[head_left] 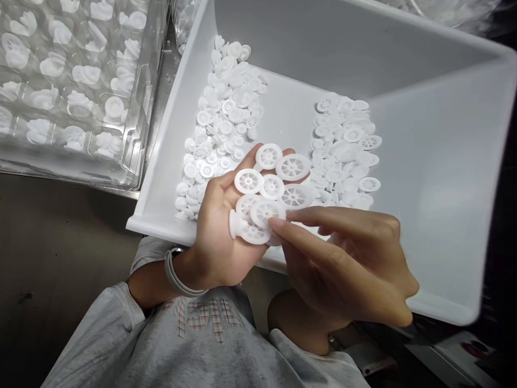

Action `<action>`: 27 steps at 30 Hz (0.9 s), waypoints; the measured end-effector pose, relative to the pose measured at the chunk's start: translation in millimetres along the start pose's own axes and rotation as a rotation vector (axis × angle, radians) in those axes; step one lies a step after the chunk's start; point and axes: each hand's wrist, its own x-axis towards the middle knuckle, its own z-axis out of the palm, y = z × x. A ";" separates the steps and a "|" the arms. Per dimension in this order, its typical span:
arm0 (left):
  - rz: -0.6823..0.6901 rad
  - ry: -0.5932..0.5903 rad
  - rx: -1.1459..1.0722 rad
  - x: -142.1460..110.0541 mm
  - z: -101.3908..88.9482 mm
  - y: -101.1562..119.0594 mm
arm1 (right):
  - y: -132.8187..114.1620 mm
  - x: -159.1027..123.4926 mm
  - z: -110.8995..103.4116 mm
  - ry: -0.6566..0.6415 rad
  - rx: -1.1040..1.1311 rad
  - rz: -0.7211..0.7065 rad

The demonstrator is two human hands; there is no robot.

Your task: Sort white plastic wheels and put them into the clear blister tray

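Palm up, my left hand [218,242] cradles several white spoked plastic wheels [294,167] in a loose heap, with its fingers curled beneath them. One small wheel on the heap [267,213] is pinched between the thumb and index finger of my right hand [343,264]. A spool-shaped white piece [236,223] rests on its side at the thumb side of the left palm. Both hands are over the near edge of a large white bin [283,97]. Inside the bin, behind my left hand, lies a pile of small white wheels [226,126]; larger wheels [343,145] form a second pile to the right.
At the left stands a clear plastic tray [137,116] with white parts in its pockets. A metal surface [163,89] shows between tray and bin. Clear plastic bags [448,13] lie behind the bin. The bin's raised walls surround both piles.
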 end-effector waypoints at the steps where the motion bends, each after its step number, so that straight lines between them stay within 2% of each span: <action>1: 0.010 -0.009 -0.001 0.0 -0.4 -0.1 | -0.5 0.1 -0.4 -0.003 0.000 -0.003; 9: 0.012 -0.036 0.018 0.6 -0.2 0.3 | -0.1 0.8 -4.4 -0.042 0.040 0.028; 18: 0.020 0.053 0.053 0.5 3.2 -0.3 | 10.4 0.4 -3.8 -0.064 0.088 0.022; 27: 0.017 0.025 0.067 -1.5 3.6 -0.7 | 12.4 2.0 -9.0 -0.174 0.274 0.198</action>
